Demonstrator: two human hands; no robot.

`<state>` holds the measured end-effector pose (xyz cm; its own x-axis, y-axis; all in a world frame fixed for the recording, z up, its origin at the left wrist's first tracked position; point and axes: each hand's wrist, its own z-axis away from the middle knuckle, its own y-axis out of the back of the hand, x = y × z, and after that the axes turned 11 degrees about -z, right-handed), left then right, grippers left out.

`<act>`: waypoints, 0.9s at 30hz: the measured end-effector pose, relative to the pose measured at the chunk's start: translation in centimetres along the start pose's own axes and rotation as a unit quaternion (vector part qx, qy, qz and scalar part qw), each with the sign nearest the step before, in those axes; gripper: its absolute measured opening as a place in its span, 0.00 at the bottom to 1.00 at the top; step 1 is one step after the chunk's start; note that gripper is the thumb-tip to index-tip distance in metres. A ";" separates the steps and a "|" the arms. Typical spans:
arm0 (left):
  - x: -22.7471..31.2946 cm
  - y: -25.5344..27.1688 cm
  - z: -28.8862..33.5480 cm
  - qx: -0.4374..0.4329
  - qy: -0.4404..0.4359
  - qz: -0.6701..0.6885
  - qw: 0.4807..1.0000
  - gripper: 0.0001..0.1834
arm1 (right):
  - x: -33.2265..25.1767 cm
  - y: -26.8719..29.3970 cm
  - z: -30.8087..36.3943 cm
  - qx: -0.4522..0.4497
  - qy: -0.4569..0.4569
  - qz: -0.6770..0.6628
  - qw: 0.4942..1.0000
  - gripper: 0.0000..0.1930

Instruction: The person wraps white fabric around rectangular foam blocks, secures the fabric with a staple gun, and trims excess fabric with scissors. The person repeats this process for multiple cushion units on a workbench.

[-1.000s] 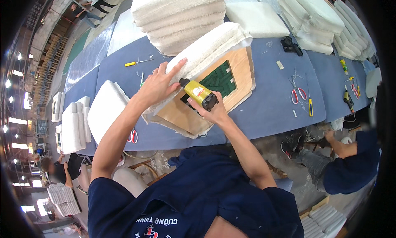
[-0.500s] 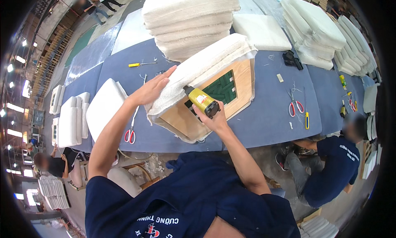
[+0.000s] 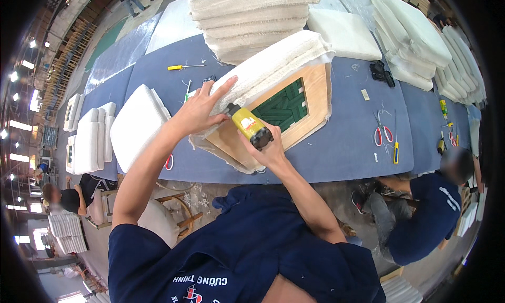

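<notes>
Wood-backed cushion point(image 3: 286, 102), tilted, at 12 o'clock on the table point(image 3: 347, 145)
Left hand point(image 3: 200, 111): fingers spread wide on its pale edge; right hand point(image 3: 270, 149): fingers wrapped round yellow-and-black handheld tool point(image 3: 247, 124), nose toward 10 to 11 o'clock

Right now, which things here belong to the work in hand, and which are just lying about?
Seemingly in use:
- yellow-and-black tool, in the right hand
- white-covered, wood-backed cushion, under the left hand

Apparently just lying about:
- red-handled scissors, right of the cushion
- yellow-handled tool beside them
- black object farther back
</notes>
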<state>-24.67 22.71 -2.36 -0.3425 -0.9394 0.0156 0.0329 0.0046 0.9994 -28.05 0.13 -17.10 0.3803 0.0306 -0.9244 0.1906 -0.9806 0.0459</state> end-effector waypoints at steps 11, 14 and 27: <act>-4.6 -0.6 0.7 -0.016 -0.014 0.275 0.961 0.39 | -0.1 -0.4 0.4 0.016 -0.070 -0.055 0.996 0.29; -3.4 0.1 2.3 -0.050 0.016 0.175 0.983 0.34 | 1.1 -0.4 0.4 0.006 -0.089 -0.020 0.996 0.32; -0.7 0.9 3.5 -0.079 0.047 0.046 0.995 0.57 | -3.6 -2.5 1.0 0.066 0.144 0.074 0.985 0.24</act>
<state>-27.71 24.63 -1.31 -0.2419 -0.9654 0.0971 0.2095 0.0458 0.9767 -30.83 2.23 -14.27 0.6391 -0.0802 -0.7650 0.0020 -0.9944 0.1059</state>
